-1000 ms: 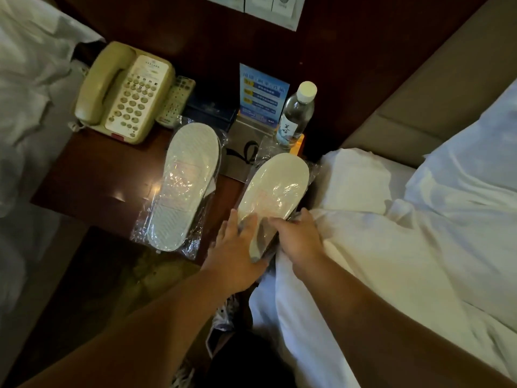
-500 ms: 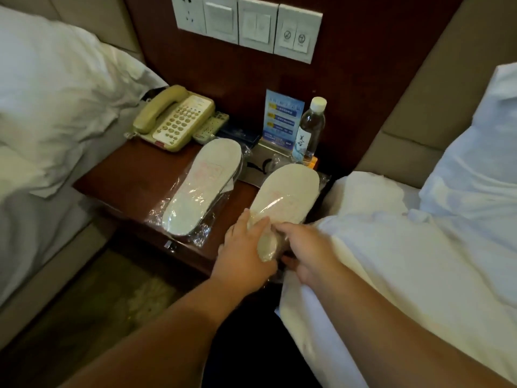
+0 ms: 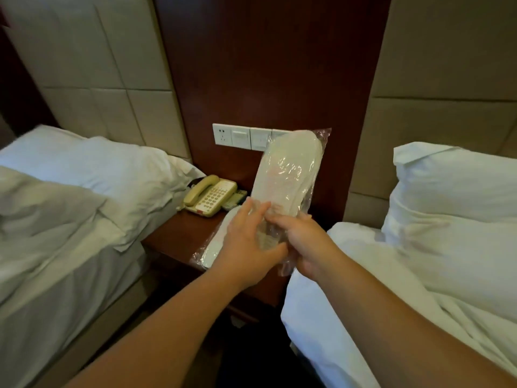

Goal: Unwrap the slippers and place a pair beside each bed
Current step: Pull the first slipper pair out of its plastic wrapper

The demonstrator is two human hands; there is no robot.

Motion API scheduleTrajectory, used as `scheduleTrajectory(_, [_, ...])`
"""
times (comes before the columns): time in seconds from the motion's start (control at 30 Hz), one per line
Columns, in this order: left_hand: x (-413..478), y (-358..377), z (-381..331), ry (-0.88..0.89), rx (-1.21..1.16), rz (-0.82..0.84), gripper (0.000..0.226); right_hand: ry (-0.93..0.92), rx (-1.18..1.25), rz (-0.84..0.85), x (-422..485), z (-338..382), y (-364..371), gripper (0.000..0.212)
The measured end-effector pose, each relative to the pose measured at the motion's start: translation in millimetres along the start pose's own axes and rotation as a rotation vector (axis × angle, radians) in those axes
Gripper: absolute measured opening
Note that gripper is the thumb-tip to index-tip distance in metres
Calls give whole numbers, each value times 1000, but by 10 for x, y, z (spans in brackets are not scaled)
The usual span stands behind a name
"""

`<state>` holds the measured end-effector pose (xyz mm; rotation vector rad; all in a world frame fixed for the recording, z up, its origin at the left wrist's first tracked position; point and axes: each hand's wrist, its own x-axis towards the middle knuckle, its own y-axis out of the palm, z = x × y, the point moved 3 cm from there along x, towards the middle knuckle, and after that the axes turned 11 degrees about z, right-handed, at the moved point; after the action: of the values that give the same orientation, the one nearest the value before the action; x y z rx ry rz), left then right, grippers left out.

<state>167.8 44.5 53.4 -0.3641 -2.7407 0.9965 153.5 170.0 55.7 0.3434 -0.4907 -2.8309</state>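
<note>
Wrapped slipper pack (image 3: 288, 175) held upright above the nightstand (image 3: 173, 239) — heel end gripped in the right hand (image 3: 307, 242), presumably to steady it. Left hand (image 3: 246, 242) lies straight-fingered against the film, grasping nothing, likely feeling for an edge to tear. Second pack (image 3: 214, 252) lies unopened on the nightstand — awaiting its turn.
</note>
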Motion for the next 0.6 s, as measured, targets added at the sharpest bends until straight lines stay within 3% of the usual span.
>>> scheduleTrajectory(0.1, [-173,-214,-193,34,-64,-41,77,-172,-250,-147,-118,246,80,49])
scheduleTrajectory(0.2, [-312,-310,-300,48,-313,-70,63,-354,-595,-263,-256,408,195,53])
scheduleTrajectory(0.3, [-392,-366,-393,64,-624,-54,68,-534,-779,-157,-401,469,451,53])
scheduleTrajectory(0.43, [-439,-582,-490,91,-903,-141,75,-701,-1203,-108,-519,452,776,75])
scheduleTrajectory(0.6, [-514,-784,-409,-6,-1272,-273,64,-865,-1376,110,-664,437,1015,63])
